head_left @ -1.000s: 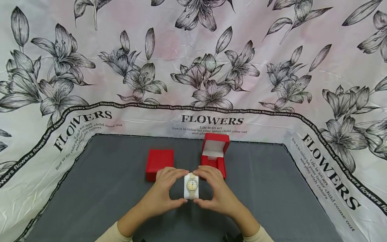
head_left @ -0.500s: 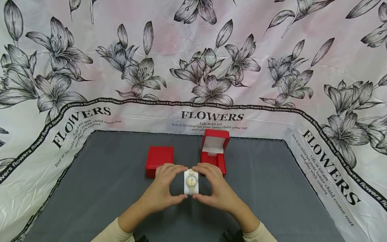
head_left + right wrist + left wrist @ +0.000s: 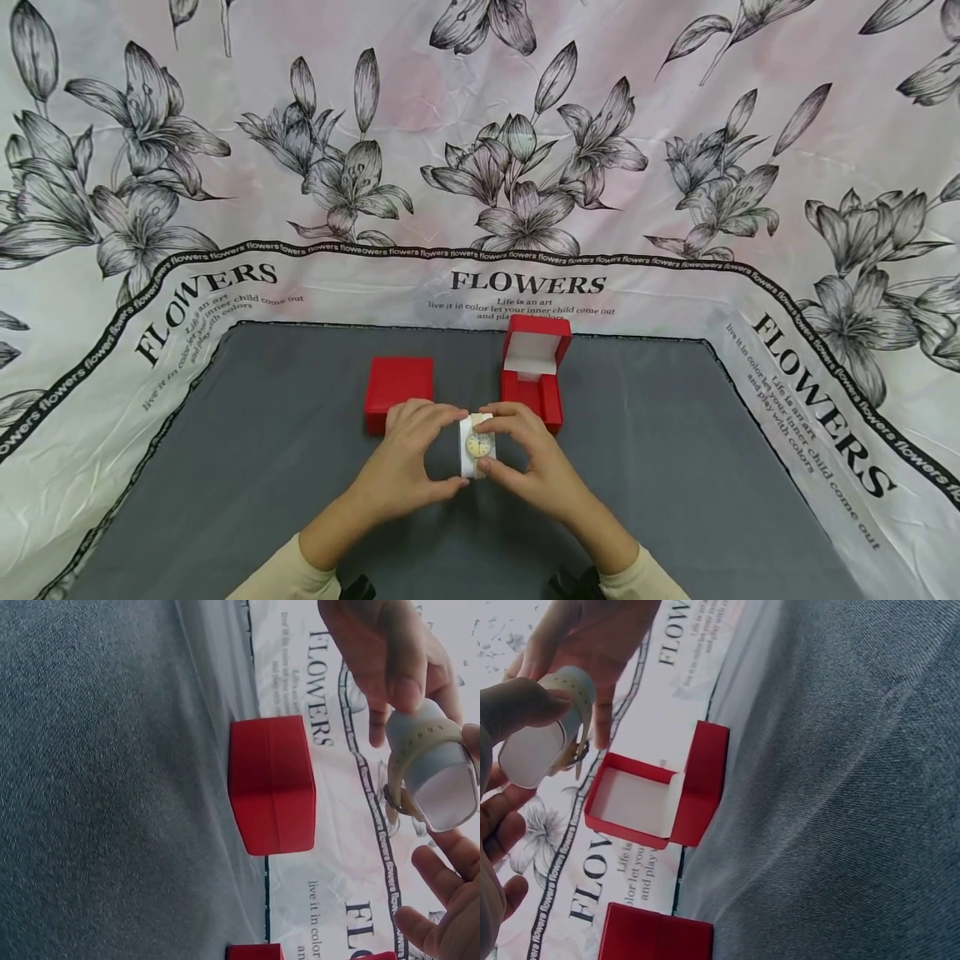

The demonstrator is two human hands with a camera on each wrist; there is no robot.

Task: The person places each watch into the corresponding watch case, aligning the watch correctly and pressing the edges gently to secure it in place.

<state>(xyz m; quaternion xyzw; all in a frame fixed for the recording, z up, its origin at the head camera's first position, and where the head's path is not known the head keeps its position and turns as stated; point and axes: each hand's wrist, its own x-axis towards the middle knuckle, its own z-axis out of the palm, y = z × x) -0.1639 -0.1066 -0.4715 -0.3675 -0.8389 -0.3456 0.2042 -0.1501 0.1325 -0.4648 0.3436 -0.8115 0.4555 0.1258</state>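
Observation:
A wristwatch (image 3: 478,445) with a yellowish dial and cream strap is wrapped around a white watch cushion (image 3: 464,450). My left hand (image 3: 408,457) grips the cushion by its ends, thumb at the near end and fingers at the far end. My right hand (image 3: 531,454) pinches the watch, its thumb and index finger lying over the strap on either side of the dial. From the left wrist view, the cushion's flat white end (image 3: 531,756) faces the camera. The strap's holes and buckle (image 3: 391,799) show in the right wrist view.
Beyond my right hand stands an open red box (image 3: 552,404) with a white-lined lid. A closed red box (image 3: 400,385) sits beyond my left hand. Both rest on a grey cloth (image 3: 262,433), bordered at the back by a flower-printed sheet (image 3: 375,292).
My right thumb and index finger have moved from the cushion's ends inward onto the watch. The cushion has turned slightly, showing more of its left side. The left hand keeps its grip.

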